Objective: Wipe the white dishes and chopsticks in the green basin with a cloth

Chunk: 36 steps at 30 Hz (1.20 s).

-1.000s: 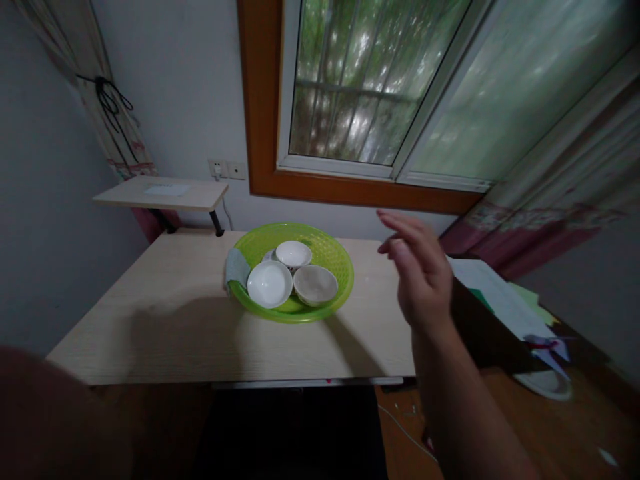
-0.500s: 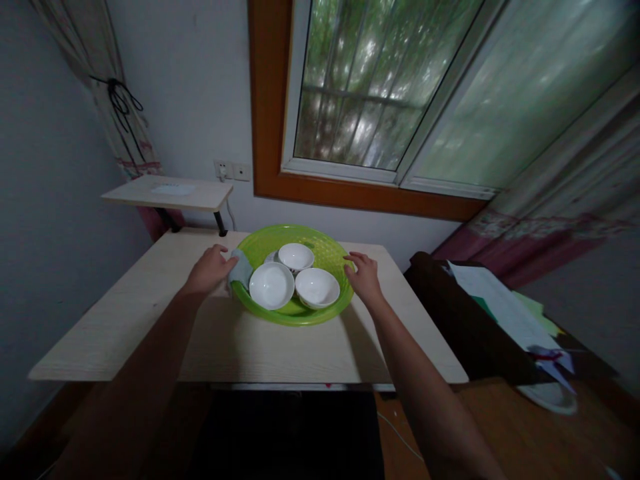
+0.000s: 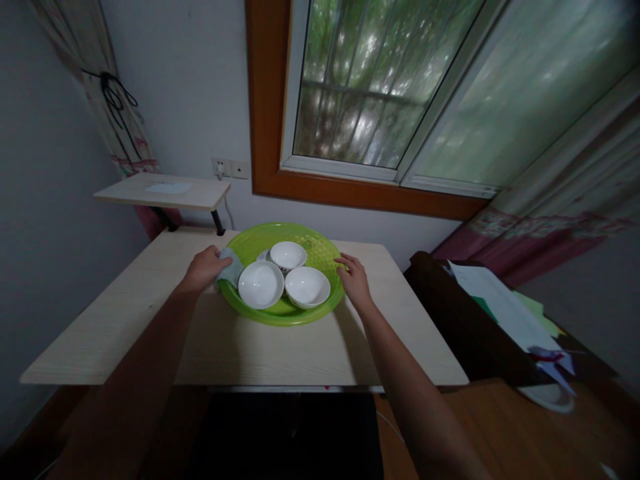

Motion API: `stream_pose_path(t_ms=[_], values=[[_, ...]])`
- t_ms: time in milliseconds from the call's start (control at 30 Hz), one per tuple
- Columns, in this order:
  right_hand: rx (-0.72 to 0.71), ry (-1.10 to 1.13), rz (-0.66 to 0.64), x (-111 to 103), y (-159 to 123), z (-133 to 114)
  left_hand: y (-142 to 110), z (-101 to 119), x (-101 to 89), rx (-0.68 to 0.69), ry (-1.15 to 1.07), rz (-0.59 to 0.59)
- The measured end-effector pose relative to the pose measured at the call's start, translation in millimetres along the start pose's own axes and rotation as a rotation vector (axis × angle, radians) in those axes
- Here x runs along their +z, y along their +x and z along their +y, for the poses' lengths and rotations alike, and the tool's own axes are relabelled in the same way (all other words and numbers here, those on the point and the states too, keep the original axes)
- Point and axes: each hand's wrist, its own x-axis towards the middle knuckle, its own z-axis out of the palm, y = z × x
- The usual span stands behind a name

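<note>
A round, shallow green plastic basket [image 3: 320, 307] is over the desk in front of me. Three white bowls, one at the left [image 3: 261, 285], one at the right [image 3: 307, 288] and one at the back [image 3: 289, 256], are grouped inside it. Part of another pale dish [image 3: 263, 255] shows behind them. At the basket's left rim my left hand [image 3: 203, 268] grips a grey-blue cloth [image 3: 230, 268] draped there. My right hand [image 3: 355, 277] is curled at the right rim, thumb and forefinger reaching over it; its other fingers are partly hidden.
The pale wooden desk [image 3: 280, 353] has a small raised shelf [image 3: 200, 199] at its back left, with a paper [image 3: 169, 188] on it. A wall socket [image 3: 220, 167] with a plug is behind. Papers [image 3: 493, 300] lie on a dark piece of furniture [image 3: 450, 320] at the right.
The basket with its bowls has shifted slightly left, and both hands have moved left with it. My left fingers have closed further on the cloth.
</note>
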Motion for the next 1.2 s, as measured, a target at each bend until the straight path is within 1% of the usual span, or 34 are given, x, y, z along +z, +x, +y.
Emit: stream_pose_path(t_ms=[67, 167, 267, 333, 433, 533, 633, 667, 700, 733, 800, 833, 867, 933, 967, 1033, 1133, 1200], values=[[-0.01, 0.048, -0.042, 0.4, -3.7, -3.8, 3.7, -6.7, -4.5, -0.004, -0.037, -0.014], [-0.041, 0.142, -0.078, -2.7, -12.8, -4.1, 8.5, -15.8, -9.0, 0.007, -0.135, -0.081], [-0.039, 0.202, -0.037, -4.5, -25.4, 4.4, 9.4, -18.2, -9.8, 0.003, -0.211, -0.166], [0.017, 0.219, 0.021, -2.6, -34.7, 13.4, 8.1, -16.1, -8.2, 0.002, -0.241, -0.173], [0.11, 0.256, 0.09, 1.6, -47.1, 23.9, 5.5, -11.4, -4.1, -0.001, -0.233, -0.083], [0.121, 0.266, 0.092, 0.0, -52.3, 22.2, 2.6, -7.0, -1.9, 0.043, -0.108, 0.054], [0.054, 0.192, 0.083, -9.0, -45.8, 7.2, -1.9, 1.8, -4.5, 0.174, 0.066, 0.194], [0.019, 0.155, 0.083, -12.4, -40.9, 0.2, -3.8, 6.7, -5.9, 0.236, 0.114, 0.211], [-0.017, 0.116, 0.082, -15.3, -34.9, -7.2, -5.7, 12.7, -7.2, 0.305, 0.151, 0.204], [-0.059, 0.076, 0.066, -17.4, -28.0, -15.0, -7.5, 19.4, -7.9, 0.375, 0.176, 0.166], [-0.173, -0.046, -0.016, -18.6, -13.2, -30.8, -9.9, 34.0, -6.8, 0.487, 0.197, 0.025], [-0.222, -0.129, -0.097, -17.7, -6.2, -38.8, -10.4, 40.8, -4.8, 0.514, 0.202, -0.053], [-0.248, -0.221, -0.186, -15.8, 0.1, -46.8, -10.1, 46.9, -1.9, 0.522, 0.209, -0.121], [-0.255, -0.446, -0.367, -9.7, 9.5, -62.3, -7.6, 55.6, 6.0, 0.518, 0.233, -0.209], [-0.251, -0.549, -0.435, -6.1, 12.4, -69.6, -5.5, 58.2, 10.4, 0.512, 0.244, -0.231], [-0.236, -0.69, -0.527, 1.4, 15.1, -82.5, -0.4, 60.8, 18.6, 0.503, 0.246, -0.255], [-0.197, -0.753, -0.621, 10.1, 15.6, -95.0, 5.7, 62.4, 26.3, 0.493, 0.244, -0.281], [-0.175, -0.789, -0.67, 12.9, 16.3, -98.5, 7.2, 64.4, 27.1, 0.495, 0.274, -0.297]])
